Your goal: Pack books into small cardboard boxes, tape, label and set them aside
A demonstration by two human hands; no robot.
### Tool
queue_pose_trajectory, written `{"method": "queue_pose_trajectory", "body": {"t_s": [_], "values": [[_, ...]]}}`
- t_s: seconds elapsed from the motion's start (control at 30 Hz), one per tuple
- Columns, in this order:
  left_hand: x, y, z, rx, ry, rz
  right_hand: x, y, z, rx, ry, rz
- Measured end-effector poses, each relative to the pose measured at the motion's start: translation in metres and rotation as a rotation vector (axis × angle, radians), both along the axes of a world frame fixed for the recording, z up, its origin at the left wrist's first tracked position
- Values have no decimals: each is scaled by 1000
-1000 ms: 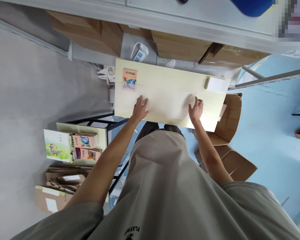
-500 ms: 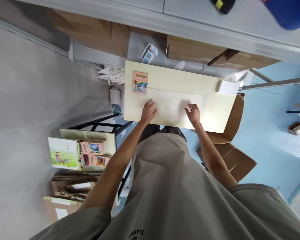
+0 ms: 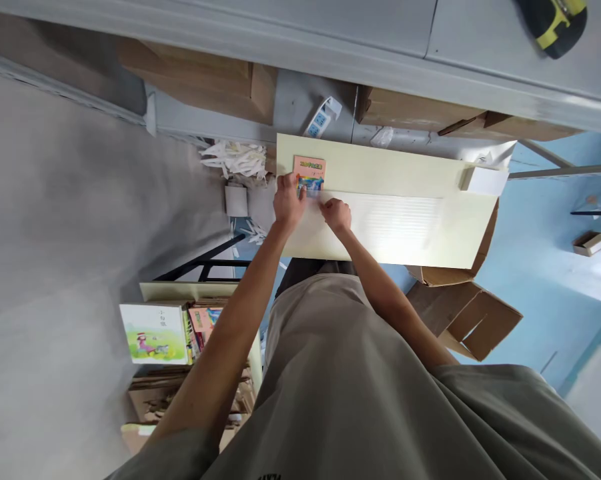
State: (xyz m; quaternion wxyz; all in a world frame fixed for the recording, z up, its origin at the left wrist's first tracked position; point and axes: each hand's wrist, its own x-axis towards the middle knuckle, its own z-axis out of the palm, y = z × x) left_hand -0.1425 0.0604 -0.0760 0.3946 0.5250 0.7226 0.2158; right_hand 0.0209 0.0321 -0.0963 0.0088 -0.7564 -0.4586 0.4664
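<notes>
A small pink picture booklet (image 3: 309,171) lies at the left end of a pale yellow tabletop (image 3: 400,175). A clear ribbed plastic sheet (image 3: 385,220) is spread on the table beside it. My left hand (image 3: 287,201) rests at the booklet's lower left corner, fingers curled against it. My right hand (image 3: 336,214) sits just right of it on the sheet's left edge, fingers bent as if pinching the edge. Whether either hand grips anything firmly is hard to make out.
A white box (image 3: 483,180) sits at the table's right end. Cardboard boxes (image 3: 465,313) stand on the blue floor to the right and under the grey shelf (image 3: 300,40) behind. A power strip (image 3: 321,117), shredded white paper (image 3: 235,159) and a low rack with books (image 3: 155,332) lie to the left.
Both hands have moved left across the plastic sheet, from flat and spread apart to close together at the booklet. The view has shifted left.
</notes>
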Motion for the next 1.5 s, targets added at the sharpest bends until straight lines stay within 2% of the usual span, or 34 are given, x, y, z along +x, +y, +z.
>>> {"method": "queue_pose_trajectory", "body": {"t_s": [0.1, 0.23, 0.4, 0.5, 0.6, 0.67, 0.73, 0.8, 0.87, 0.93, 1.03, 1.1, 1.17, 1.23, 1.33, 1.5], "values": [[2, 27, -8, -29, -9, 31, -1, -3, -3, -41, 1, -67], [8, 48, -36, -191, 194, 37, 0, -7, -4, -85, -48, -105], [-4, 67, -69, -260, 125, 34, 1, -11, -8, -53, -33, -120], [-9, 76, -71, -144, 54, 37, 3, -12, -14, -36, 3, -94], [-7, 77, -52, 129, 11, 68, 7, -10, -23, -36, 101, -57], [1, 69, -31, 256, -7, 60, 16, -9, -29, -49, 235, -61], [16, 50, -9, 305, -50, 61, 37, -15, -31, -34, 408, -118], [41, 22, 6, 277, -159, 81, 73, -29, -29, 30, 533, -212], [77, -13, 8, 154, -341, 112, 124, -51, -24, 104, 592, -301], [120, -49, -2, -44, -517, 149, 179, -80, -19, 157, 631, -381], [187, -96, -29, -258, -648, 197, 251, -121, -15, 225, 648, -445], [222, -116, -46, -277, -649, 239, 282, -138, -19, 265, 611, -443], [244, -124, -59, -239, -600, 277, 299, -144, -27, 291, 573, -432], [255, -125, -68, -203, -531, 288, 306, -141, -34, 297, 542, -418], [258, -120, -76, -177, -429, 262, 308, -134, -38, 279, 474, -358], [258, -115, -85, -129, -325, 241, 334, -139, -23, 331, 232, -205]]}}
